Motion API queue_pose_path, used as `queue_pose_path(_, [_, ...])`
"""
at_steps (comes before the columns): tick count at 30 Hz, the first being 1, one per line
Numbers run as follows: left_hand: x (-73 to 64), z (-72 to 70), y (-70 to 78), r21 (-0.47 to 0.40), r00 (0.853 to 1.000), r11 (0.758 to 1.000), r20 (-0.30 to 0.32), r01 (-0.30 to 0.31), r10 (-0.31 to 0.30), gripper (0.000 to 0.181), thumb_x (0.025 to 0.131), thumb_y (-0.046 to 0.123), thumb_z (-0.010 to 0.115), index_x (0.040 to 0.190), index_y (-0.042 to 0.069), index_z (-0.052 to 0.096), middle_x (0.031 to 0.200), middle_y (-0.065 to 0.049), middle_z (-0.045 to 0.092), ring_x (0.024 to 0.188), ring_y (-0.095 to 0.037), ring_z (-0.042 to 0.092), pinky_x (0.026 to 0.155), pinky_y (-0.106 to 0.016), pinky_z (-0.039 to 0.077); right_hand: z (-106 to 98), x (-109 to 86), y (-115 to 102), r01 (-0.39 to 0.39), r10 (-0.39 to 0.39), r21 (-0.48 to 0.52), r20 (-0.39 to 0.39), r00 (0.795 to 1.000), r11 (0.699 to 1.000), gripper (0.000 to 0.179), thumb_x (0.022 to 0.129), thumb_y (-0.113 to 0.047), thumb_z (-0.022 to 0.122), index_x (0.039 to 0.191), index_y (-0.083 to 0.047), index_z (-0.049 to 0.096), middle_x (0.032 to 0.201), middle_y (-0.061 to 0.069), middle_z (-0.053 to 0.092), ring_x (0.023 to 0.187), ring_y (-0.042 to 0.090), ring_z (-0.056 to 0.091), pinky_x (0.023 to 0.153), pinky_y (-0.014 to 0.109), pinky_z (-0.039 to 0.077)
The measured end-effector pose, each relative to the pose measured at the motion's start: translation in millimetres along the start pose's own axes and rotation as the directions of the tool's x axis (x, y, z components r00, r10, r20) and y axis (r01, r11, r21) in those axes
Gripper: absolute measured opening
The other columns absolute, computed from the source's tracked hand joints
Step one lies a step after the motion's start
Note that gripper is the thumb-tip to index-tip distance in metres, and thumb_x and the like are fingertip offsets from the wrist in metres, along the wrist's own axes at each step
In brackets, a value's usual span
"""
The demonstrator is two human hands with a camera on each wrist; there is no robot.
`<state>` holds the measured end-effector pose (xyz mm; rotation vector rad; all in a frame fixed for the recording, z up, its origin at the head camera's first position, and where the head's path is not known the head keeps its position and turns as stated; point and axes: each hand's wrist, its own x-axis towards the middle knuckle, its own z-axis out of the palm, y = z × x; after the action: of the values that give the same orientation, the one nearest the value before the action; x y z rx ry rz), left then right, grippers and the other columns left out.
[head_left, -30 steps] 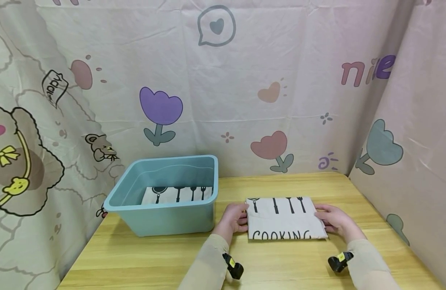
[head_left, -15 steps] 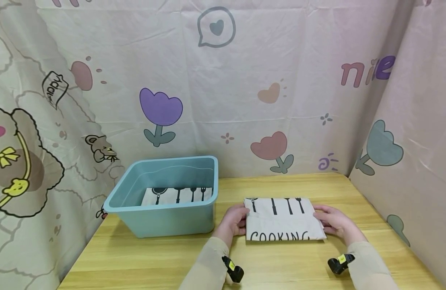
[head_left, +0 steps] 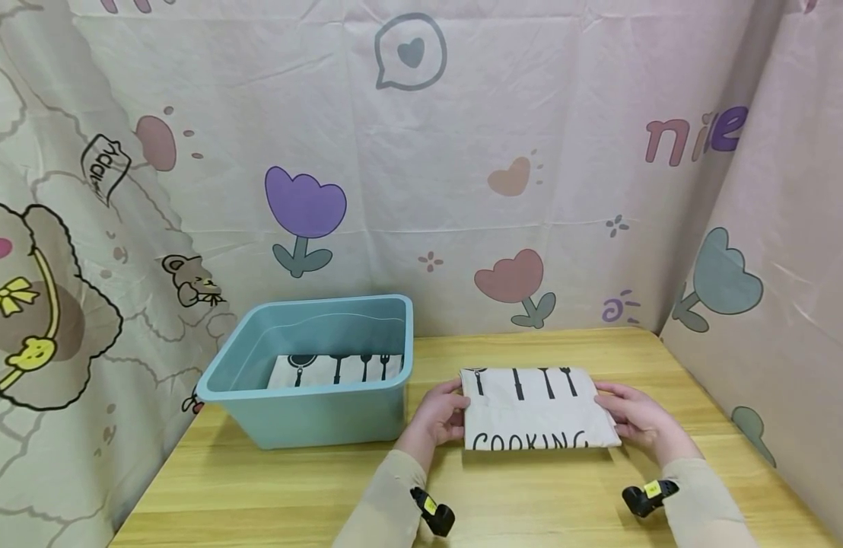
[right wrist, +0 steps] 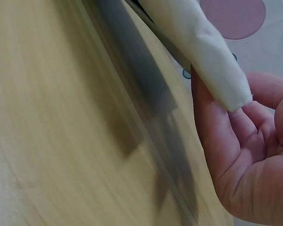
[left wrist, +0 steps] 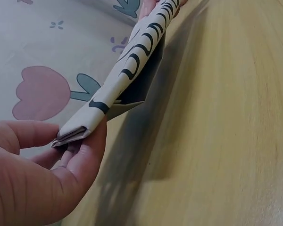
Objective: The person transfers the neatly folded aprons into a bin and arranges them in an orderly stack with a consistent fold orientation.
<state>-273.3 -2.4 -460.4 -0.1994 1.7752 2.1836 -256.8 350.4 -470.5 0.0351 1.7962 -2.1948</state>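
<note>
A folded white cloth [head_left: 535, 415] printed with black utensils and "COOKING" is held level between my two hands. In the left wrist view the cloth [left wrist: 132, 61] hangs above the table, its shadow below and a dark underside layer sagging. My left hand [head_left: 438, 413] pinches its left edge, thumb on top and fingers beneath. My right hand [head_left: 637, 415] grips the opposite edge. In the right wrist view the right hand [right wrist: 254, 155] has its fingers curled under the cloth's rolled-looking end [right wrist: 217, 66].
A blue plastic bin [head_left: 305, 418] stands to the left on the wooden table [head_left: 531, 502]. Inside it lies a similar folded printed cloth [head_left: 335, 369], partly hidden by the front wall. A patterned curtain [head_left: 421, 167] closes off the back and sides.
Both hands have shifted the cloth slightly left, then raised it a little off the table. The bin and the cloth inside it have stayed put.
</note>
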Motion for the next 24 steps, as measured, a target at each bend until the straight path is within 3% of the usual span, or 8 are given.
queue_pose_path(3, [-1.9, 0.4, 2.2, 0.014, 1.000, 1.000, -0.004, -0.015, 0.015, 0.058, 0.092, -0.004, 0.056, 0.148, 0.010, 0.047, 0.110, -0.016, 0.068, 0.084, -0.027, 0.068, 0.072, -0.045, 0.059, -1.0, -1.6, -2.8, 0.012, -0.013, 0.036, 0.039, 0.999, 0.999, 0.028, 0.101, -0.004, 0.054, 0.107, -0.027, 0.068, 0.100, 0.003, 0.073, 0.089, 0.019, 0.071, 0.078, 0.039, 0.058])
queue_pose_path(8, [-6.4, 1.5, 7.5, 0.097, 0.998, 0.994, -0.024, -0.058, 0.061, 0.061, 0.088, -0.004, 0.060, 0.146, 0.011, 0.049, 0.107, -0.014, 0.068, 0.079, -0.025, 0.068, 0.066, -0.040, 0.059, -1.5, -2.6, -7.1, 0.012, -0.013, 0.040, 0.027, 1.000, 0.999, 0.029, 0.101, -0.005, 0.054, 0.104, -0.029, 0.069, 0.099, 0.001, 0.074, 0.089, 0.017, 0.071, 0.078, 0.038, 0.058])
queue_pose_path(13, [-10.3, 3.7, 14.7, 0.158, 0.995, 0.984, -0.052, -0.080, 0.089, 0.061, 0.088, -0.003, 0.061, 0.146, 0.014, 0.051, 0.107, -0.012, 0.065, 0.077, -0.022, 0.067, 0.059, -0.032, 0.057, -1.9, -4.7, -12.3, 0.044, -0.047, 0.043, 0.065, 0.997, 0.998, 0.033, 0.102, -0.006, 0.052, 0.104, -0.033, 0.071, 0.100, 0.000, 0.074, 0.089, 0.015, 0.070, 0.076, 0.037, 0.059])
queue_pose_path(24, [-25.3, 7.9, 41.5, 0.226, 0.987, 0.965, -0.051, -0.136, 0.151, 0.059, 0.090, -0.001, 0.063, 0.146, 0.014, 0.051, 0.105, -0.010, 0.064, 0.081, -0.021, 0.064, 0.063, -0.034, 0.057, 3.5, -11.2, -32.1, 0.146, -0.166, 0.116, 0.188, 0.968, 0.982, 0.040, 0.105, -0.003, 0.042, 0.112, -0.029, 0.071, 0.102, 0.001, 0.074, 0.087, 0.014, 0.070, 0.073, 0.033, 0.059])
